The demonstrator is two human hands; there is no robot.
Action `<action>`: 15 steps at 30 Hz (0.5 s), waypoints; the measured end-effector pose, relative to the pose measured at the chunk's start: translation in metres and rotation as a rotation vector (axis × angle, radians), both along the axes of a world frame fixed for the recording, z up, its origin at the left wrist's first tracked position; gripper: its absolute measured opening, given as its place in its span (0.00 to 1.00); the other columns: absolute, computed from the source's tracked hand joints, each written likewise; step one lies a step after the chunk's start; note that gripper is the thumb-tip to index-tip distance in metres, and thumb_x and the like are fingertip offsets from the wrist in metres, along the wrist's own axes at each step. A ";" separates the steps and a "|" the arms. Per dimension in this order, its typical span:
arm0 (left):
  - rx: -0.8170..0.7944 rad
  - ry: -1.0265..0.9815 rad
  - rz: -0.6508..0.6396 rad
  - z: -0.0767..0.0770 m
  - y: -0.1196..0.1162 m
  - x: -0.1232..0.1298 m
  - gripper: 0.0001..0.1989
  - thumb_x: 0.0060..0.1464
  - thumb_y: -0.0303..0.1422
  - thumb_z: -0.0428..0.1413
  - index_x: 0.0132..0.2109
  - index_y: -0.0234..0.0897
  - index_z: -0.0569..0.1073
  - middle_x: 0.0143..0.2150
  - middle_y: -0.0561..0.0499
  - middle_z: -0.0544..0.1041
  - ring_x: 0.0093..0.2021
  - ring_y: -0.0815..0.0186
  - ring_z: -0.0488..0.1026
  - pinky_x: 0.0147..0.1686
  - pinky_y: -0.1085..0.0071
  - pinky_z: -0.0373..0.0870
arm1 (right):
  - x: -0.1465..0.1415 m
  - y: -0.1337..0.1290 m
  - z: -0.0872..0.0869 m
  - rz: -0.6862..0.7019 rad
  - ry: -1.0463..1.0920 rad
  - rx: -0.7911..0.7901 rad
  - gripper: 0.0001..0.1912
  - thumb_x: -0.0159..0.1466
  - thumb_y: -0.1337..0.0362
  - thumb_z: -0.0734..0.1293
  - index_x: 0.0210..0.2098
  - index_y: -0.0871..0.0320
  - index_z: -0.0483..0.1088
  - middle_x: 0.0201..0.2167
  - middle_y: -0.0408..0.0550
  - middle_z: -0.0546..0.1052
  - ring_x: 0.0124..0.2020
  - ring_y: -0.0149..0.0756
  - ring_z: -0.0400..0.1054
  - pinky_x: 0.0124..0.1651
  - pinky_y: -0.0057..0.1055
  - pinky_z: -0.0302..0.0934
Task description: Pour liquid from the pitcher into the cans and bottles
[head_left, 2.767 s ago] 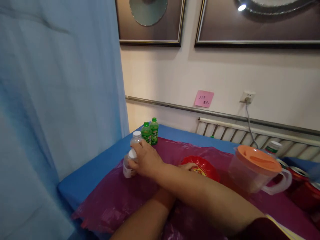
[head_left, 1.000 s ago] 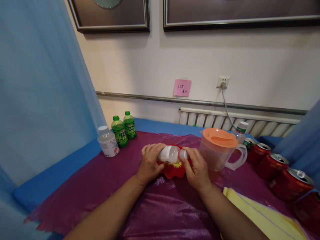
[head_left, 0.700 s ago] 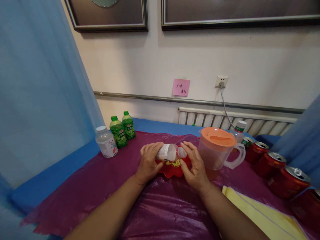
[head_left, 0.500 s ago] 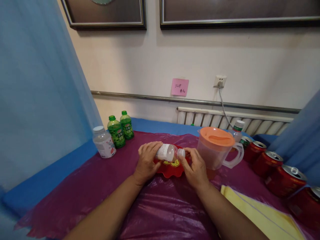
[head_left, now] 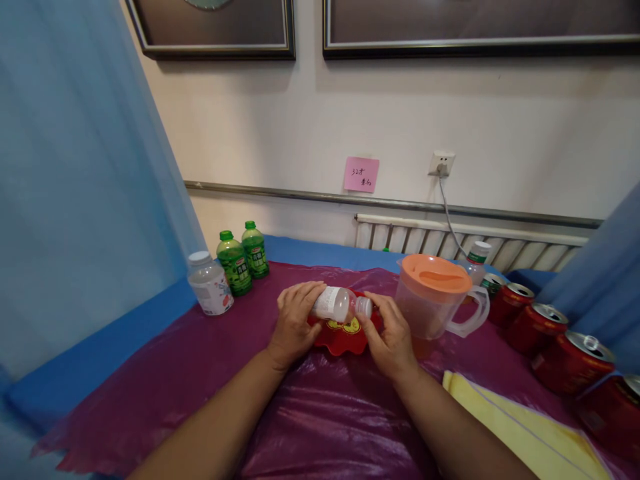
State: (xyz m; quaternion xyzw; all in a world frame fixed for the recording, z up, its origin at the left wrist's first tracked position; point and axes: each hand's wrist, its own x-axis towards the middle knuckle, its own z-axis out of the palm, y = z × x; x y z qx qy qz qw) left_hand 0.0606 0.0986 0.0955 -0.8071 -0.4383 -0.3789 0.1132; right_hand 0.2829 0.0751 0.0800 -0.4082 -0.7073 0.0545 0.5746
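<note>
Now | left hand [head_left: 296, 325]: gripping sideways bottle [head_left: 338, 305] | right hand [head_left: 393, 335]: curled around its cap [head_left: 365, 307]

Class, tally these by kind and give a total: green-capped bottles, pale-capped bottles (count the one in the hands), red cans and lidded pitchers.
Green-capped bottles: 2
Pale-capped bottles: 3
Red cans: 4
Lidded pitcher: 1
Total: 10
</note>
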 end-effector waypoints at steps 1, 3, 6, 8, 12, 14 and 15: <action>0.001 -0.003 -0.004 0.000 0.000 0.000 0.31 0.51 0.28 0.56 0.63 0.40 0.66 0.61 0.42 0.74 0.60 0.51 0.68 0.61 0.53 0.55 | 0.000 0.000 0.000 0.004 0.000 0.024 0.18 0.70 0.60 0.63 0.58 0.55 0.67 0.49 0.54 0.75 0.51 0.43 0.70 0.54 0.44 0.67; 0.002 -0.008 -0.014 0.000 0.000 0.001 0.29 0.53 0.30 0.57 0.63 0.41 0.66 0.61 0.42 0.74 0.60 0.51 0.68 0.61 0.53 0.55 | 0.001 -0.002 0.001 0.004 -0.001 0.076 0.18 0.70 0.61 0.63 0.59 0.55 0.66 0.50 0.55 0.74 0.52 0.44 0.69 0.55 0.45 0.66; 0.003 -0.010 -0.033 0.000 0.000 0.002 0.29 0.56 0.34 0.58 0.64 0.41 0.66 0.61 0.42 0.74 0.60 0.51 0.68 0.62 0.53 0.55 | 0.002 -0.005 0.004 -0.005 -0.016 0.141 0.19 0.70 0.63 0.63 0.59 0.55 0.65 0.51 0.56 0.73 0.54 0.45 0.68 0.55 0.47 0.66; 0.010 -0.016 -0.035 -0.001 0.001 0.001 0.28 0.57 0.35 0.59 0.64 0.41 0.66 0.61 0.43 0.74 0.60 0.51 0.68 0.62 0.53 0.55 | 0.003 -0.007 0.006 -0.004 -0.056 0.179 0.20 0.69 0.65 0.63 0.61 0.54 0.64 0.52 0.56 0.72 0.55 0.45 0.67 0.57 0.48 0.65; 0.035 -0.042 -0.030 -0.001 0.000 0.001 0.29 0.57 0.37 0.60 0.64 0.41 0.66 0.60 0.43 0.75 0.61 0.51 0.66 0.61 0.54 0.57 | 0.003 -0.010 0.009 -0.009 -0.147 0.267 0.26 0.69 0.68 0.63 0.65 0.53 0.58 0.54 0.56 0.70 0.56 0.46 0.65 0.57 0.50 0.64; 0.043 -0.051 -0.033 -0.002 -0.001 0.002 0.29 0.58 0.39 0.60 0.65 0.41 0.65 0.61 0.43 0.75 0.60 0.52 0.66 0.60 0.55 0.58 | 0.001 -0.011 0.008 -0.030 -0.155 0.320 0.29 0.68 0.70 0.63 0.68 0.51 0.56 0.54 0.56 0.69 0.55 0.46 0.66 0.56 0.49 0.64; 0.044 -0.054 -0.037 -0.002 -0.002 0.003 0.29 0.59 0.39 0.60 0.65 0.41 0.65 0.60 0.43 0.75 0.59 0.52 0.66 0.59 0.56 0.59 | 0.000 -0.012 0.007 -0.049 -0.160 0.346 0.31 0.68 0.71 0.63 0.68 0.49 0.55 0.54 0.56 0.69 0.54 0.46 0.66 0.54 0.49 0.65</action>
